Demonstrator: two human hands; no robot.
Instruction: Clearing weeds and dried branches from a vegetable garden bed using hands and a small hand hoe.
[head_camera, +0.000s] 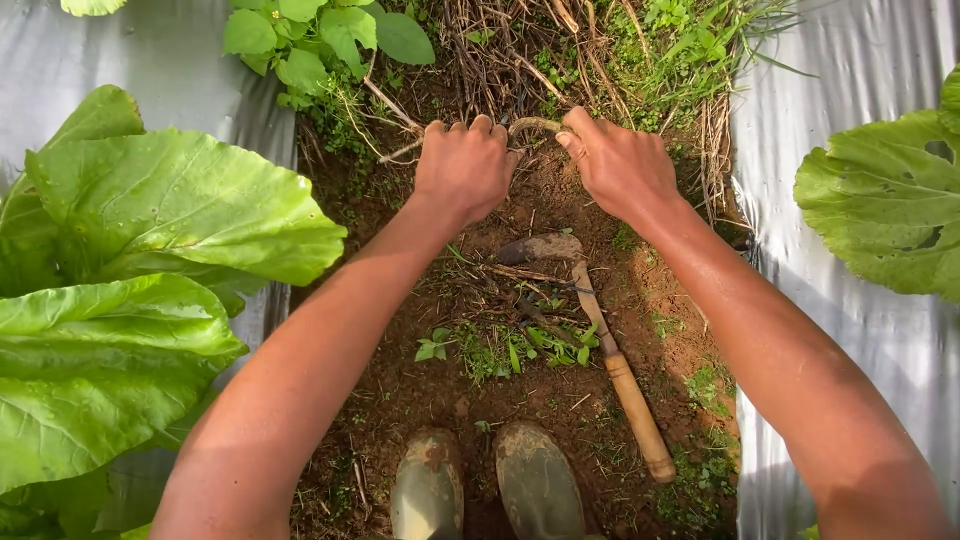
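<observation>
Both hands clenched the same thin, curved brown woody stem (533, 124); the left hand (462, 168) fisted over its left end, the right hand (618, 160) pinching its right end; the stem arched between them above the bare reddish-brown soil furrow (420, 390), at the edge of dry tangled stalks (520, 50); a wooden-handled hoe with a rusty blade (610, 360) lay near 2 muddy green rubber boots (485, 485); broad green leaves (130, 290) and silver plastic mulch sheets (880, 330) flanked the furrow.

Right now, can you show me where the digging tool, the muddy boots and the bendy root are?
digging tool (622, 375), head view, on its wooden handle.
muddy boots (538, 480), head view, right boot's toe.
bendy root (535, 124), head view, arch between both hands.
</observation>
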